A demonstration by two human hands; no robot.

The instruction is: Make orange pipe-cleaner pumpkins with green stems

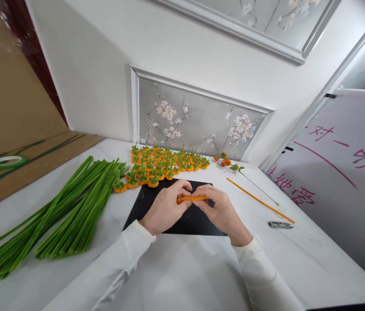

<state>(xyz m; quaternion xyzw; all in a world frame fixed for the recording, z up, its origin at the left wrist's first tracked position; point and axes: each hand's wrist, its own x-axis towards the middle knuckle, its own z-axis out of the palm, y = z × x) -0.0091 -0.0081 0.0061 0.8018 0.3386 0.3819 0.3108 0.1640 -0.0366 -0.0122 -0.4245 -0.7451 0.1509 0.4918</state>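
Between my two hands is a short, ridged length of orange pipe cleaner (191, 198), apparently folded or coiled. My left hand (168, 203) pinches its left end, and my right hand (214, 203) pinches the right end with thumb and fingers. Both hands hover over a black mat (182, 225). Just behind the mat stand many small orange pipe-cleaner pumpkins (153, 182) with green tops. A straight orange pipe cleaner (260, 200) lies to the right of my right hand.
Green pipe cleaners (72, 216) lie bundled at the left. Green tape (7, 162) rests on cardboard at the far left. On the right are a nail clipper-like metal tool (280, 225) and a thin-stemmed flower sprig (234, 166). A white wall (105, 95) rises behind the table.
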